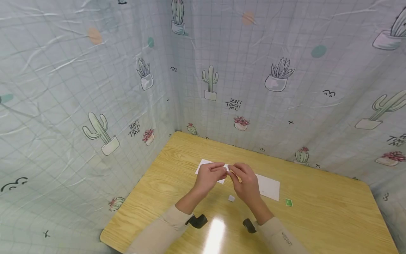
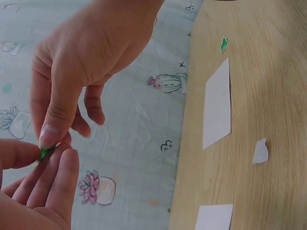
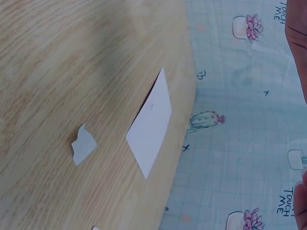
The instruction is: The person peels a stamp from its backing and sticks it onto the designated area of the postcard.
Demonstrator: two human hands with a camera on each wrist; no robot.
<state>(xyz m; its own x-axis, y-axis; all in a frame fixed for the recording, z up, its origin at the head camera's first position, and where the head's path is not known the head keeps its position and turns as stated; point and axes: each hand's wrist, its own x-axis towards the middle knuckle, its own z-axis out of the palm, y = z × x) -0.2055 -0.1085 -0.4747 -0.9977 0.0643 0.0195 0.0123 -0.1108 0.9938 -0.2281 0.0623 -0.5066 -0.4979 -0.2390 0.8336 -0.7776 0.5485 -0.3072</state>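
Note:
Both hands meet fingertip to fingertip above the table. My left hand (image 1: 207,179) and my right hand (image 1: 247,181) pinch a small piece between them, white in the head view. From the left wrist view it is a small green piece (image 2: 46,152), mostly hidden by the fingers, with the right thumb pressed against it. Below the hands lies a white card (image 1: 204,163), partly covered by them. Another white card (image 1: 269,187) lies beyond the right wrist. Only parts of the right hand (image 3: 297,45) show at the right wrist view's edge.
Nearer the body, a torn white paper scrap (image 1: 232,198) lies between the forearms. A small green sticker with a pale border (image 1: 289,202) is right of the right-hand card. The wood-grain table (image 1: 330,208) meets a cactus-print curtain (image 1: 253,116) at the back and left.

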